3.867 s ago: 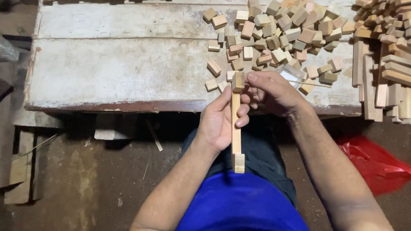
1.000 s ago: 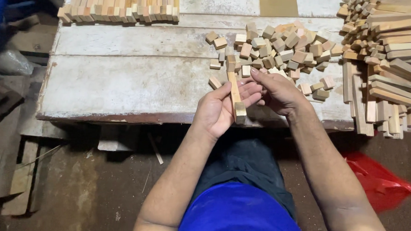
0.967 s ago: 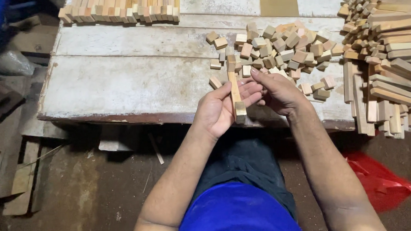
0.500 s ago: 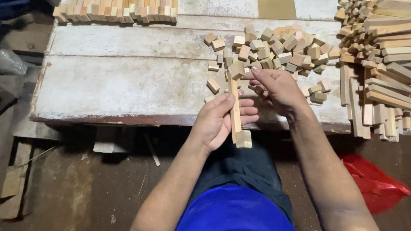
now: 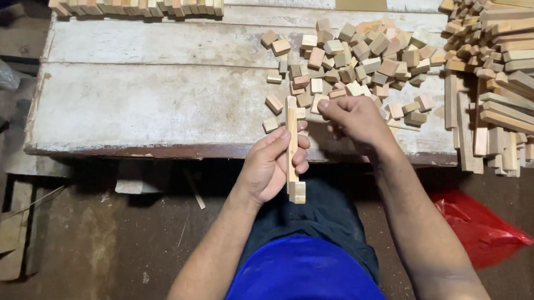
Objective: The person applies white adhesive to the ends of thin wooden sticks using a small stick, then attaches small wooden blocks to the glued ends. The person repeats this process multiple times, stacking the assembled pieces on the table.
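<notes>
**Holding a wooden stick upright at the bench edge**

Gripping a pale wooden stick (image 5: 292, 144), the left hand (image 5: 272, 166) is now sitting lower and nearer the body than a second ago, when it was resting up against the bench edge beside the other hand. The stick is running lengthwise away from the person, its near end carrying a small square block (image 5: 297, 192) that is hanging over the dark lap. Fingers are wrapping round the stick's middle, thumb lying along its left face; the hand is clamped on it.

The right hand (image 5: 355, 119) is hovering just past the stick's far tip, fingers curled loosely together, thumb and forefinger pinched near the tip. Whether it is pinching a piece is not something I can tell; the fingertips are hiding it. Half a second ago it was reaching further into the pile.

Beyond the hands, a worn plank bench (image 5: 151, 107) is showing flaking whitish paint and a dark, chipped front edge. A loose heap of small cut blocks (image 5: 359, 56), cube-like, raw tan and pinkish wood, is spreading behind the right hand. To the right, long rough-sawn slats (image 5: 504, 73) are lying stacked and crisscrossed. At the far left corner a neat row of blocks (image 5: 140, 4) is lining the bench. A red plastic bag (image 5: 474, 228) is lying on the dirt floor, right of the person.
</notes>
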